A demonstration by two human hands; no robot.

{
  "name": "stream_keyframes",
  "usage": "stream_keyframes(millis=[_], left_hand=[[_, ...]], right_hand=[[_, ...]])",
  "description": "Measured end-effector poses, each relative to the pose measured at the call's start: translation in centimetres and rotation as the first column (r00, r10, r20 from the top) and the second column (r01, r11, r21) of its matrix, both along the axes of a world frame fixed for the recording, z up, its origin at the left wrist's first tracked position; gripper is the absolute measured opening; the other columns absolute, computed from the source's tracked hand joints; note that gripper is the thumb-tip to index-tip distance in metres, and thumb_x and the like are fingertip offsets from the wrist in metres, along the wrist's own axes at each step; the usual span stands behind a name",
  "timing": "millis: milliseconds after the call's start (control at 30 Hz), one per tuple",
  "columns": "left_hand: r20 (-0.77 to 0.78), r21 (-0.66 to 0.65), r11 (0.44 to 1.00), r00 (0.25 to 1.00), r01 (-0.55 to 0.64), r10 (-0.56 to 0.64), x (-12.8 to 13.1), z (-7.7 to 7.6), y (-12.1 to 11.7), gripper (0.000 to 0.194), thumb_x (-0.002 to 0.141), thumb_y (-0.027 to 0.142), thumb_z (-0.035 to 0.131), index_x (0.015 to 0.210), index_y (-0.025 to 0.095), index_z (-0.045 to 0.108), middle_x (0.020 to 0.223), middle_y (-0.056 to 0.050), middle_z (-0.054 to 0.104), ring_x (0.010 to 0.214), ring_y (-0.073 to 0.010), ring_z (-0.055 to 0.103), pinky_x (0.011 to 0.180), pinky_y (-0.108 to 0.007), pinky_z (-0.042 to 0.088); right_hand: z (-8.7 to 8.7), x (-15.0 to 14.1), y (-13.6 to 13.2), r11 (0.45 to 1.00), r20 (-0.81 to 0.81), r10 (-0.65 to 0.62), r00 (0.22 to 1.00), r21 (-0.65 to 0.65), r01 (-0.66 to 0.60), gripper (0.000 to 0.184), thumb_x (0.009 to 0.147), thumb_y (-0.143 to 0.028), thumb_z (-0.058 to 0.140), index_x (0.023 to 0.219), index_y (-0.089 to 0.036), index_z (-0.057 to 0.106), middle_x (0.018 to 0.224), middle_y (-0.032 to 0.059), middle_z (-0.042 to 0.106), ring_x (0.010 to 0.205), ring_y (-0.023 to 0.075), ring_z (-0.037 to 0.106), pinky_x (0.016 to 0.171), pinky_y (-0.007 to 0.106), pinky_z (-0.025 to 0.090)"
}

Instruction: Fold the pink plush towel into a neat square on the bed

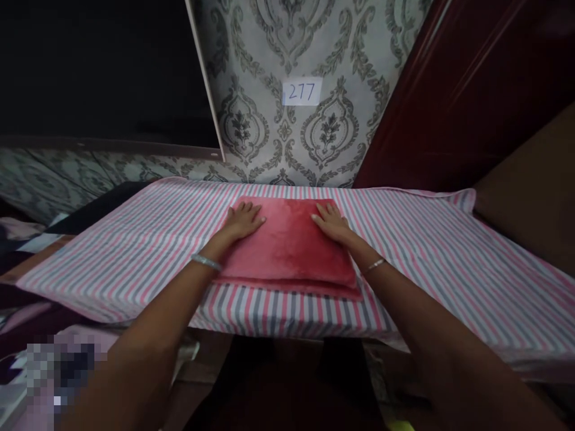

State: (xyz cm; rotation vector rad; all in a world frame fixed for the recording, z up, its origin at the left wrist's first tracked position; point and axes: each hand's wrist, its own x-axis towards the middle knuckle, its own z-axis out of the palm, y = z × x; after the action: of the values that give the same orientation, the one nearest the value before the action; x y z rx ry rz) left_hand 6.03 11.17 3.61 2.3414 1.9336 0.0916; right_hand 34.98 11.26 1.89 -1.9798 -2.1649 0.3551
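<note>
A folded piece of plush fabric (287,242), pinkish red and darker on its right side, lies flat on the striped cloth. Its lower layer sticks out a little along the near edge. On its far left part rests my left hand (245,220), palm down with the fingers spread. My right hand (330,221) lies flat on the far right part, fingers also apart. Neither hand grips the fabric; both press on its top. I wear a bracelet on each wrist.
A striped pink, grey and white cloth (144,239) covers the table. Behind it stands a patterned wall with a paper label (302,91). A dark screen (103,72) hangs at left, and a dark red wooden panel (440,96) rises at right.
</note>
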Motion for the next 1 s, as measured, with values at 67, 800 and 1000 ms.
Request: stream_keyframes(millis=[67,800,1000], left_hand=[[0.015,0.058,0.993,0.995,0.1,-0.101,-0.8,-0.6,-2.9,0.067,0.101,0.058,0.028,0.16,0.025,0.032,0.169,-0.01,0.025,0.157,-0.0336,0.016,0.122,-0.063,0.013],[0.087,0.283,0.942,0.973,0.183,-0.215,-3.0,-5.2,-8.3,0.06,0.097,0.05,0.039,0.153,0.028,0.044,0.165,-0.006,0.034,0.154,-0.0323,0.026,0.124,-0.059,0.014],[0.138,0.322,0.924,0.955,0.208,-0.263,-0.3,-3.9,-9.4,0.059,0.094,0.054,0.046,0.141,0.021,0.059,0.153,-0.015,0.051,0.146,-0.0365,0.041,0.121,-0.058,0.027]], right_hand=[[-0.5,0.1,-3.4,0.985,0.017,0.123,0.992,0.117,-0.124,0.063,0.105,-0.054,0.031,0.162,-0.028,0.025,0.169,0.01,0.019,0.155,0.0338,0.016,0.119,0.062,0.024],[-5.9,1.9,-11.0,0.902,-0.305,0.331,0.893,0.38,-0.204,0.056,0.098,-0.056,0.049,0.148,-0.029,0.054,0.159,0.0026,0.043,0.152,0.0286,0.026,0.125,0.054,0.016],[-6.7,3.5,-10.8,0.917,-0.837,0.207,0.506,0.347,0.199,0.051,0.096,-0.058,0.048,0.123,-0.021,0.07,0.132,0.0103,0.069,0.128,0.0276,0.059,0.113,0.047,0.042]])
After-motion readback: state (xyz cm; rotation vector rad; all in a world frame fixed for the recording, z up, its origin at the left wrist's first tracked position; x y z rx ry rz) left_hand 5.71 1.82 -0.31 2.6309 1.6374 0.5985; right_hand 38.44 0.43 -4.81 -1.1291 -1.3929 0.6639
